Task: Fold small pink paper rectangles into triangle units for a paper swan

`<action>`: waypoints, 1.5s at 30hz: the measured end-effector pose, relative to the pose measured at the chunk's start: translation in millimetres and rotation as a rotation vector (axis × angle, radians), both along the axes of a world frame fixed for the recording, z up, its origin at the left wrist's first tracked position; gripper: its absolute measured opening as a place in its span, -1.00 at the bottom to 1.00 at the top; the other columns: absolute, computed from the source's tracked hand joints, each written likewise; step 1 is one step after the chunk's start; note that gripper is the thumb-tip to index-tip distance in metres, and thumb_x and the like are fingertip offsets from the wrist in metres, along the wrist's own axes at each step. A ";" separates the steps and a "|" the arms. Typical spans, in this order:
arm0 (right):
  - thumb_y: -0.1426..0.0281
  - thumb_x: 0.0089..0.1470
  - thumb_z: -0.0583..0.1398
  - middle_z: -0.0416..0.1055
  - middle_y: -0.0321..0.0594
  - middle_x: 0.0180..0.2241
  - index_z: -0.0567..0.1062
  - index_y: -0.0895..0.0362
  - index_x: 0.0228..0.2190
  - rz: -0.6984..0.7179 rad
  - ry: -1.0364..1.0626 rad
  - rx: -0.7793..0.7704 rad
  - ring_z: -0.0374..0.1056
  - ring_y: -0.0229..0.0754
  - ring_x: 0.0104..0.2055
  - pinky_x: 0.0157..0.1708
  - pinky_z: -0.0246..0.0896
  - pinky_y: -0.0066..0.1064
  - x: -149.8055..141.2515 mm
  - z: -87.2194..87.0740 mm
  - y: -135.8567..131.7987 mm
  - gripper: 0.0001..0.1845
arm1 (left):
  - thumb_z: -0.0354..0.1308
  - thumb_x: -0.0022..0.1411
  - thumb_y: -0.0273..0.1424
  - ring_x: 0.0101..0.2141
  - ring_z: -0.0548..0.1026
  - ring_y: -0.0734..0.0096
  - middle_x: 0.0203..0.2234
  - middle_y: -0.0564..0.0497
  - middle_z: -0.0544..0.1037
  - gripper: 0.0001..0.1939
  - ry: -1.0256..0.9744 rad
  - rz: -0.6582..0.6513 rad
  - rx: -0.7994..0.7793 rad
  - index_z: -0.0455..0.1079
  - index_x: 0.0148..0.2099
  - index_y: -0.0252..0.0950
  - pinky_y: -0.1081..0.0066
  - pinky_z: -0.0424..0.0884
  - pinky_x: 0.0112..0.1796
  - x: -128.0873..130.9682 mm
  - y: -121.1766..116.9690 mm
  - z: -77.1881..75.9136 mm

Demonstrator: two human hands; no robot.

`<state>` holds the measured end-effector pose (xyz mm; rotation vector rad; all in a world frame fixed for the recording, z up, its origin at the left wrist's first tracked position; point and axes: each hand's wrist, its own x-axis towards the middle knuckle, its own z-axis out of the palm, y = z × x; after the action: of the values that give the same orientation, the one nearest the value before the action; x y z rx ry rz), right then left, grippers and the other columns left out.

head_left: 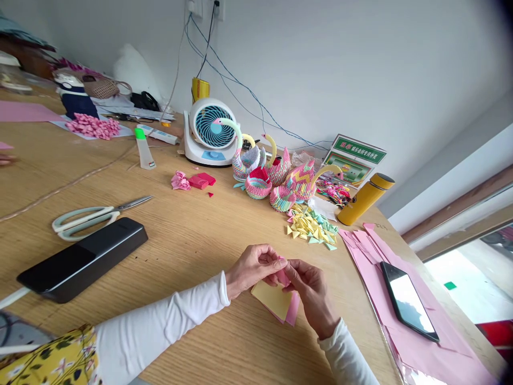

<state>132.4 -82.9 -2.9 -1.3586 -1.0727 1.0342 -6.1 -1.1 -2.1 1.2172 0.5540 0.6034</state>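
Observation:
Between my two hands is a small piece of pink paper (282, 277), pinched from both sides; part of it hides behind the fingers. My left hand (256, 267) grips its left edge, thumb on top. On the other side my right hand (312, 289) pinches it with thumb and fingers. Just below, a small stack of yellow and pink paper sheets (272, 302) lies on the wooden table (192, 321). Beyond the hands sits a pile of folded yellow and green paper triangles (310, 224). Several folded-paper swans (276, 166) stand behind that pile.
Left of me lie scissors (86, 219) and a black oblong device (84, 259). A glue bottle (144, 149) and a fan (212, 131) stand farther back. To the right are a yellow flask (364, 200) and a phone (409, 302) on pink sheets (385, 267). Another person's fingers (6, 159) show at far left.

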 end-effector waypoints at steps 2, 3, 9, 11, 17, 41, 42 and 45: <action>0.11 0.03 0.22 0.40 -0.24 -0.52 0.49 0.20 -0.47 -0.012 -0.025 0.005 0.29 -0.31 -0.48 -0.50 0.28 -0.50 -1.2 -0.8 0.0 -0.63 | 0.30 0.02 -0.16 -0.55 0.44 0.54 -0.52 0.00 0.51 -0.60 0.000 0.005 0.009 0.30 -0.32 -0.39 0.47 0.48 -0.47 0.5 -0.2 -1.9; 0.11 0.03 0.22 0.40 -0.24 -0.52 0.49 0.20 -0.46 -0.019 -0.036 0.006 0.28 -0.31 -0.48 -0.50 0.28 -0.50 -1.4 -1.3 0.0 -0.63 | 0.28 0.04 -0.17 -0.55 0.44 0.54 -0.52 0.00 0.51 -0.62 0.001 0.003 0.017 0.30 -0.32 -0.39 0.47 0.48 -0.48 0.7 -0.4 -2.1; 0.10 0.06 0.18 0.43 -0.21 -0.53 0.48 0.19 -0.43 -0.090 -0.214 0.036 0.31 -0.27 -0.51 -0.50 0.31 -0.45 -1.5 -5.9 1.0 -0.63 | 0.18 0.09 -0.32 -0.46 0.50 0.43 -0.47 -0.03 0.50 -0.78 0.044 0.027 0.096 0.29 -0.32 -0.38 0.49 0.47 -0.53 1.7 -3.2 0.5; 0.12 0.07 0.17 0.44 -0.21 -0.53 0.49 0.18 -0.42 -0.129 -0.313 0.057 0.31 -0.26 -0.52 -0.50 0.30 -0.45 -2.4 -6.4 1.4 -0.64 | 0.13 0.09 -0.39 -0.46 0.51 0.41 -0.47 -0.02 0.50 -0.85 0.074 0.055 0.131 0.29 -0.32 -0.38 0.47 0.48 -0.51 2.2 -3.8 -0.4; 0.13 0.13 0.10 0.39 -0.22 -0.54 0.51 0.19 -0.48 -0.143 -0.360 0.133 0.33 -0.24 -0.47 -0.47 0.29 -0.46 -1.3 -4.3 1.8 -0.60 | 0.07 0.06 -0.47 -0.45 0.53 0.38 -0.46 -0.01 0.52 -0.91 0.126 0.088 0.186 0.31 -0.32 -0.36 0.47 0.49 -0.52 3.5 -4.1 -4.5; 0.34 0.18 0.08 0.44 -0.26 -0.42 0.43 0.10 -0.38 -0.132 -0.791 0.240 0.38 -0.27 -0.42 -0.36 0.34 -0.44 -3.4 -5.7 -0.3 -0.83 | 0.02 0.12 -0.46 -0.45 0.55 0.45 -0.50 0.01 0.58 -0.84 0.239 0.159 0.536 0.42 -0.35 -0.34 0.54 0.44 -0.40 0.8 -8.9 -3.2; 0.33 0.18 0.08 0.44 -0.26 -0.42 0.43 0.10 -0.39 -0.131 -0.780 0.239 0.38 -0.27 -0.42 -0.36 0.35 -0.44 -3.8 -5.2 -0.4 -0.83 | 0.02 0.12 -0.46 -0.44 0.55 0.45 -0.50 0.01 0.58 -0.84 0.238 0.159 0.537 0.43 -0.35 -0.35 0.54 0.44 -0.39 0.8 -8.7 -3.4; 0.33 0.18 0.08 0.44 -0.25 -0.41 0.43 0.10 -0.39 -0.133 -0.776 0.225 0.39 -0.26 -0.41 -0.35 0.35 -0.42 -5.1 -3.3 -0.7 -0.83 | 0.02 0.13 -0.45 -0.42 0.56 0.43 -0.48 0.00 0.58 -0.83 0.227 0.152 0.538 0.44 -0.33 -0.35 0.53 0.45 -0.38 0.6 -8.3 -4.0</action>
<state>127.4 -83.6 -6.2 -1.6545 -1.5731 0.2506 -5.6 -9.4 -6.1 1.7773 0.7046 0.7781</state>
